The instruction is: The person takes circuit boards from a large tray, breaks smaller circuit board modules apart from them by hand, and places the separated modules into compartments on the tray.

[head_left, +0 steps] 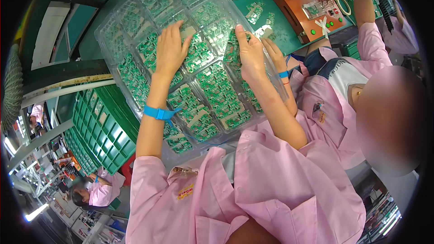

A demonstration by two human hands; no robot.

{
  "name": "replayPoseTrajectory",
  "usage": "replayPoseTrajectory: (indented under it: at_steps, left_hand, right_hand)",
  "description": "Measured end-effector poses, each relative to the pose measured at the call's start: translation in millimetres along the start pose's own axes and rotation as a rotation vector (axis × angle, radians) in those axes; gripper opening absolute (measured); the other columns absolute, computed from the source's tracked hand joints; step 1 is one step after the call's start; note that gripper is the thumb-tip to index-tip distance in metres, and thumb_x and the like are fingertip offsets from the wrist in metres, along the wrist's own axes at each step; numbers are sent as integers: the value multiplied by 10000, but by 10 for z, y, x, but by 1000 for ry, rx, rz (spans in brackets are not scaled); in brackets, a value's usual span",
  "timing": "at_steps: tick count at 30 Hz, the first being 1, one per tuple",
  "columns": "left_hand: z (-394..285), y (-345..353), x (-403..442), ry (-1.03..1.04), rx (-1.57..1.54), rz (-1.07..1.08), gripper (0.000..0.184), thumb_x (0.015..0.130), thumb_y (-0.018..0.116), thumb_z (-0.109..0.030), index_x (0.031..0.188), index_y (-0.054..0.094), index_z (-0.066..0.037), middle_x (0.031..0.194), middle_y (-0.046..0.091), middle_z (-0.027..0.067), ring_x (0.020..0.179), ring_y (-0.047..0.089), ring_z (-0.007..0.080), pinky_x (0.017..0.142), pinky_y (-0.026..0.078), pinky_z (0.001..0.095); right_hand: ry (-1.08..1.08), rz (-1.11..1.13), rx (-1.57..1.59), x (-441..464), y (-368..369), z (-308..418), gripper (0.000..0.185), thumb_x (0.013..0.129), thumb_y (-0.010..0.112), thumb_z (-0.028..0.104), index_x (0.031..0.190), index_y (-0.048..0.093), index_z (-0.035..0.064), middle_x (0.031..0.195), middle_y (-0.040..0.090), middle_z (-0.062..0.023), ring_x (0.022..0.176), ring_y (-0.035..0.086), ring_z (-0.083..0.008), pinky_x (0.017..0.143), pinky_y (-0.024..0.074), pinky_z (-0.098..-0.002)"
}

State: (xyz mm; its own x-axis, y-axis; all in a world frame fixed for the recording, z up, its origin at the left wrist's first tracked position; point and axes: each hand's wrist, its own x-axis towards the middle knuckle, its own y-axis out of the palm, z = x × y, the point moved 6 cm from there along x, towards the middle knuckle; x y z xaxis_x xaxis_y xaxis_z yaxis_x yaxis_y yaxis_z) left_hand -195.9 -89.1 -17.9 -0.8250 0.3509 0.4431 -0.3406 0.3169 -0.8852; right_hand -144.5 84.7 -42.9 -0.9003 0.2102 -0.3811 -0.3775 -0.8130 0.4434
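A clear plastic tray (103, 31) with compartments lies before me, filled with green circuit boards. My left hand (171, 50) rests over the boards in a middle compartment, its fingers stretched out and the thumb apart; a beige piece (187, 32) shows by its fingertips. On the right side of the tray, my right hand (251, 55) grips a circuit board (232, 49), thumb along its edge. Its other fingers are mostly hidden. A blue strap (158, 113) circles my left wrist.
At right sits a co-worker in a pink shirt (332, 108), one hand (275, 54) close beside my right hand. An orange test fixture (289, 13) stands on the green bench, with loose boards (255, 12) near it. Green crates (101, 126) are stacked at left.
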Motion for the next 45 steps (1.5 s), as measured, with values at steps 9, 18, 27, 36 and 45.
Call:
replayPoseTrajectory:
  at_steps: [9,18,27,36,45]
  left_hand:
    - [84,47,-111,-108,-127,147,261,763,575,-167,1003,524,-76,866,549,31,813,505,202,792,367,317]
    - [19,49,-107,-92,-49,92,161,756,576,-150,906,568,-93,857,547,15,792,494,184,822,335,318]
    - [-5,31,-108,-80,-117,100,135,768,562,-147,891,574,-94,861,552,18,792,495,187,830,328,321]
    - [-274,-243,-33,-261,-421,-36,178,853,454,-186,885,571,-56,806,573,68,723,518,222,725,386,331]
    - [-704,-217,92,-470,-570,-102,270,897,392,-210,762,494,2,513,460,117,423,389,244,439,329,367]
  right_hand:
    - [60,4,-21,4,47,-117,282,822,584,297,786,529,23,629,498,-8,504,435,-57,447,379,-191]
    - [68,3,4,-42,93,-130,272,820,589,286,769,525,27,607,488,2,500,429,-50,444,371,-185]
    - [63,-10,2,-22,59,-159,284,851,534,303,785,520,27,582,452,19,477,385,-50,418,322,-195]
    - [-106,-45,-131,-10,22,-250,296,907,415,306,768,498,59,564,425,26,460,357,-51,424,292,-181]
    - [-632,-132,-345,-69,425,194,356,922,356,286,684,421,30,533,355,-3,501,333,-88,446,287,-252]
